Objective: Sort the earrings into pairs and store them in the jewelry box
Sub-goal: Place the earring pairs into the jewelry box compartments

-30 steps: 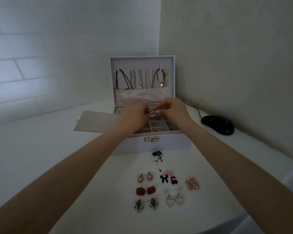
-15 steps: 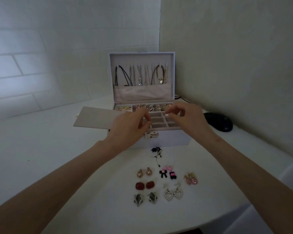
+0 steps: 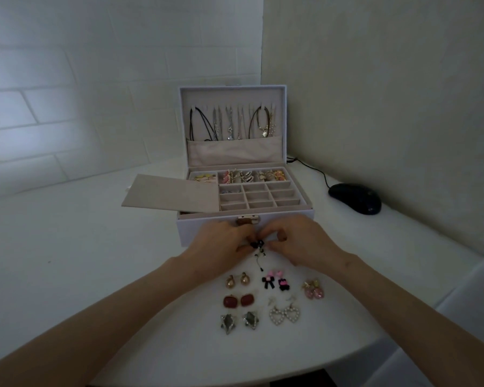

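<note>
White jewelry box (image 3: 232, 93) stands open at the table (image 3: 95, 261) corner: necklaces (image 3: 229, 124) hang in the lid, and rings & small pieces (image 3: 252, 175) fill the tray's back row. The grid compartments (image 3: 259, 195) are mostly bare, w/ a beige cover (image 3: 171, 192) over the left side. Your left hand (image 3: 221, 241) and right hand (image 3: 299, 241), fingers curled, pinch the black earrings (image 3: 259, 245) on the table just in front of the box. Six sorted pairs (image 3: 238, 300) lie nearer you. Half a sec. ago both hands hovered over the tray; now they're down at the box's front.
</note>
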A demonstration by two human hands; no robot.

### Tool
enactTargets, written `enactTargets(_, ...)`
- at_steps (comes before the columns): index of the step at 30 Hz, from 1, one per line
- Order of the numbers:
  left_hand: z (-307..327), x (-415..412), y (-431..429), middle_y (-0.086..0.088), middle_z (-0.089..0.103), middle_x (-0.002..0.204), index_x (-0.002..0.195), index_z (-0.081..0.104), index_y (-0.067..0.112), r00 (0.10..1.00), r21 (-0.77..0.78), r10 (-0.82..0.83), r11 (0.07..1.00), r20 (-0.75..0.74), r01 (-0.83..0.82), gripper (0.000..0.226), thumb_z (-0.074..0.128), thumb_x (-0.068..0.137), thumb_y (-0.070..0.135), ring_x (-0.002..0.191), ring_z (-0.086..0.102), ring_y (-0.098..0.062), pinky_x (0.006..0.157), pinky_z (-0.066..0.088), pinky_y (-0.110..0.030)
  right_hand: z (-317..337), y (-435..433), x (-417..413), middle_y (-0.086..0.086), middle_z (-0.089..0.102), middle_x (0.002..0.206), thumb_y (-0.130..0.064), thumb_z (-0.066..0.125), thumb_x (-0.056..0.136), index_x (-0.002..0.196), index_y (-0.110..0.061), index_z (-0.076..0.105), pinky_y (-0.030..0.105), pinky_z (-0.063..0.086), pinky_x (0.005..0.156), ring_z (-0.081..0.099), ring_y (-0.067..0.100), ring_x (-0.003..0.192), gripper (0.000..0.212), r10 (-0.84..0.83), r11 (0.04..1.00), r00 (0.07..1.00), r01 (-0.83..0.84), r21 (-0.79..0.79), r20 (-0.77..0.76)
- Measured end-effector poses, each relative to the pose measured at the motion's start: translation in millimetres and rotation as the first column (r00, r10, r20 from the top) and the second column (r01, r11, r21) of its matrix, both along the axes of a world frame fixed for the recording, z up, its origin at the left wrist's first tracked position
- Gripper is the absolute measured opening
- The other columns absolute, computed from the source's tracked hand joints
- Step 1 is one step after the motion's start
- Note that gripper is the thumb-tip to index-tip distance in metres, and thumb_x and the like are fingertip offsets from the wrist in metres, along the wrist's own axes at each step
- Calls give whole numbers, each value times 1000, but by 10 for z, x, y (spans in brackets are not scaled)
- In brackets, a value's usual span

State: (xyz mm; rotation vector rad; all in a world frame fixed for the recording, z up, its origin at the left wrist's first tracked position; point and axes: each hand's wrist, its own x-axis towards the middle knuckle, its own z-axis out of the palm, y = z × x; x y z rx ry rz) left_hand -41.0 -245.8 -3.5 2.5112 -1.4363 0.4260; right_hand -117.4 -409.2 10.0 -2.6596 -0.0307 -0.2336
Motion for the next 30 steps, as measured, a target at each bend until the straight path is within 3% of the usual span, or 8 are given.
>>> enactTargets(5,-27,23,1,-3,65,100,108,57,20,1000,36,29,999,-7,-28,26,47,92,39,90,61,-23,67,38,-28,-17,-40,2,-19,41,47,-29,66,83,94,-21,70,8,36,51,48,-13,49,14,-11,1000,1000,11,-27,29)
enactTargets(10,-9,13,55,-2,66,86,105,57,17,1000,-51,6,999,-3,-6,24,51,91,36,81,61,-22,63,36,-26,-75,-95,-37,-20,42,55,-31,65,83,95,-21,62,9,28,50,42,-6,49,16,-14,997,1000,16,-74,25)
enactTargets(14,44,6,124,4,62,63,92,59,18,998,-161,-39,986,40,45,27,48,85,41,57,60,-17,53,43,-26,-80,-139,-68,-16,47,55,-32,66,82,88,-24,57,12,33,52,48,0,48,13,-10,999,1000,10,-47,10)
enactTargets(16,74,11,131,9,50,51,86,60,18,997,-200,-67,977,36,73,31,43,80,44,44,49,-10,46,39,-21,-58,-164,-84,-14,49,54,-31,67,80,85,-24,56,15,38,54,50,3,46,14,-13,1000,1000,13,14,24)
enactTargets(20,162,-2,96,16,31,45,86,58,19,998,-308,-63,950,-23,53,33,40,80,46,39,30,6,44,25,-12,97,-209,-110,-7,56,46,-27,69,80,82,-22,59,23,45,55,50,2,42,12,-29,976,999,19,217,41)
enactTargets(25,397,77,-115,13,40,47,87,57,19,989,-387,-78,922,-127,23,11,60,85,29,42,39,0,50,39,-25,311,-333,-62,-10,59,44,-20,69,80,79,-22,57,23,45,54,49,4,42,12,-90,940,992,54,336,91)
enactTargets(30,666,311,-468,10,47,55,87,57,18,948,-423,-103,905,-301,-36,9,62,85,24,50,41,-4,57,38,-27,367,-525,99,-4,58,41,-22,69,81,78,-16,60,13,32,42,43,4,38,11,-210,868,966,112,484,152)
